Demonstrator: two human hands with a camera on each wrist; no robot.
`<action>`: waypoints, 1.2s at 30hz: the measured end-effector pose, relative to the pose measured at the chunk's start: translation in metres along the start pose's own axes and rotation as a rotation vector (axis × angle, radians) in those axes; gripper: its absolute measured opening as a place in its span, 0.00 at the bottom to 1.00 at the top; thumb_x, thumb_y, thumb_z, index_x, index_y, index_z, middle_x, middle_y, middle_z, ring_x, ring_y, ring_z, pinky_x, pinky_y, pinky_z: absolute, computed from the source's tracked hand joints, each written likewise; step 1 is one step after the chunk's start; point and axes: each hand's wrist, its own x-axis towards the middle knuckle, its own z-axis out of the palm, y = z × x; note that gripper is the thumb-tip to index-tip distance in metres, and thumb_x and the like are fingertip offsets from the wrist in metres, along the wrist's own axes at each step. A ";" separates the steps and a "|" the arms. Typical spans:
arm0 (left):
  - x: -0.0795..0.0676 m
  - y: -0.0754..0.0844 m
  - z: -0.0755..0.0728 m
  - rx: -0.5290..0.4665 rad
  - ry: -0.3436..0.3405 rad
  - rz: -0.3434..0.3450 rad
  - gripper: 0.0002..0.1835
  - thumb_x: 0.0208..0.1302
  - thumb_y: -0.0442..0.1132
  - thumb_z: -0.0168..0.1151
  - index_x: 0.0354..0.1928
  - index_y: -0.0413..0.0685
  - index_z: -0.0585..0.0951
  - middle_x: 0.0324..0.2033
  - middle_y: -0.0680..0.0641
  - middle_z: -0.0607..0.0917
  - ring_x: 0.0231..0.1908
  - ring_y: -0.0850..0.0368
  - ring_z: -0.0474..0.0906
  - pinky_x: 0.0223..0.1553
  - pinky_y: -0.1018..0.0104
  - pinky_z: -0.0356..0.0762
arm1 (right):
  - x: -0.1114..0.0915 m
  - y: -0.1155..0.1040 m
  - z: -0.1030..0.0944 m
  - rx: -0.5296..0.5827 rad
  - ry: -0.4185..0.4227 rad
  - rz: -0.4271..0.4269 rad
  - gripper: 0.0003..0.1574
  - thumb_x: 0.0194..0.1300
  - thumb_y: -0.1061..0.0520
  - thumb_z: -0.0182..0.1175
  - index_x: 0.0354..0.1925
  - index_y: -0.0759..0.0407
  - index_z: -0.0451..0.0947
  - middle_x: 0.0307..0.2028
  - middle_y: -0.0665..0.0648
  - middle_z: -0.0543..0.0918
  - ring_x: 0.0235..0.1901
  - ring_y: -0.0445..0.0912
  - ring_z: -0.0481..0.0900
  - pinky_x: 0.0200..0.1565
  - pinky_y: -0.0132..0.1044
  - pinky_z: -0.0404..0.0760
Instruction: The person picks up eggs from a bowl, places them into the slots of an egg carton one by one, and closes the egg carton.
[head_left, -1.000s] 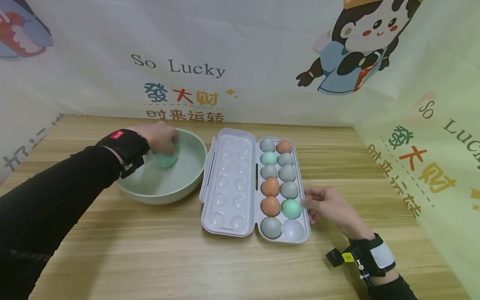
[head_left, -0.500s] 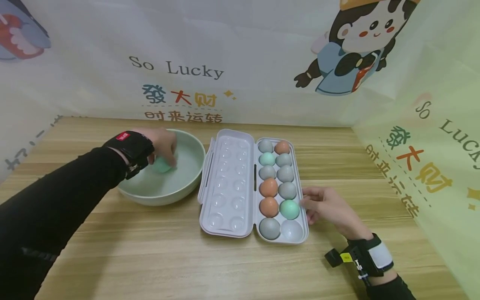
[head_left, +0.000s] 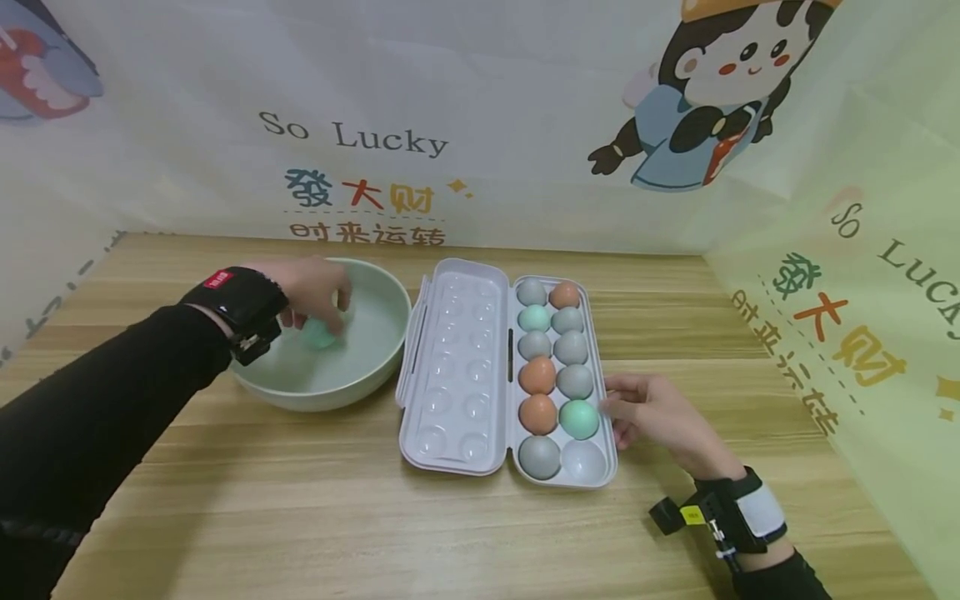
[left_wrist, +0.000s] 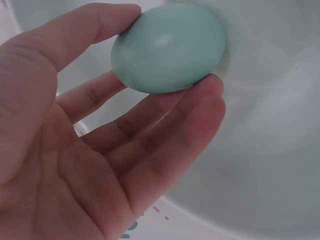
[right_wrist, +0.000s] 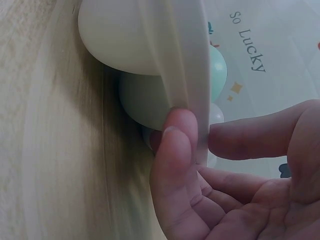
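Within the pale green bowl (head_left: 330, 398) on the left, my left hand (head_left: 306, 287) pinches a light green egg (left_wrist: 170, 47) between thumb and fingertips. In the left wrist view the egg lies near the bowl's inner wall; whether it touches cannot be told. An opened white egg carton (head_left: 470, 342) stands right of the bowl, its lid folded to the left. Grey, brown and green eggs fill its cups, except the bare front right cup (head_left: 583, 460). My right hand (head_left: 660, 417) grips the carton's right rim, thumb above and fingers below, as the right wrist view shows.
Everything rests on a wood-grain table (head_left: 390, 533). A white printed sheet (head_left: 510, 167) rises behind the table, with further printed sheets at both sides. The bowl's right side sits close against the carton lid.
My left hand has shifted slightly left and nearer with the green egg inside the bowl. My right hand keeps its hold on the carton rim.
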 end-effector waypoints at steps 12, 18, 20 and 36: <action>-0.020 -0.008 0.006 0.009 0.303 0.155 0.21 0.59 0.41 0.71 0.49 0.34 0.83 0.38 0.41 0.84 0.31 0.52 0.80 0.29 0.60 0.79 | 0.000 0.000 0.000 -0.012 0.003 -0.006 0.28 0.68 0.65 0.56 0.63 0.77 0.67 0.40 0.64 0.83 0.26 0.50 0.79 0.29 0.40 0.82; -0.028 -0.009 0.011 0.001 0.442 0.190 0.19 0.57 0.38 0.72 0.47 0.33 0.83 0.39 0.40 0.85 0.36 0.49 0.80 0.37 0.53 0.79 | -0.001 0.000 -0.001 -0.012 0.001 -0.004 0.28 0.68 0.65 0.56 0.63 0.77 0.66 0.40 0.64 0.83 0.26 0.50 0.79 0.29 0.40 0.82; -0.031 -0.008 0.012 -0.003 0.469 0.187 0.19 0.57 0.37 0.72 0.47 0.32 0.83 0.38 0.41 0.85 0.35 0.49 0.80 0.38 0.52 0.79 | -0.001 0.000 -0.001 -0.009 0.004 0.004 0.28 0.68 0.65 0.56 0.63 0.76 0.67 0.39 0.64 0.83 0.26 0.50 0.79 0.29 0.39 0.82; -0.056 0.005 0.024 -0.053 0.614 0.166 0.23 0.59 0.39 0.72 0.53 0.32 0.81 0.41 0.37 0.84 0.40 0.45 0.80 0.39 0.50 0.78 | -0.001 0.000 0.000 -0.005 -0.001 0.001 0.27 0.68 0.65 0.56 0.63 0.76 0.67 0.39 0.63 0.83 0.26 0.50 0.79 0.30 0.40 0.82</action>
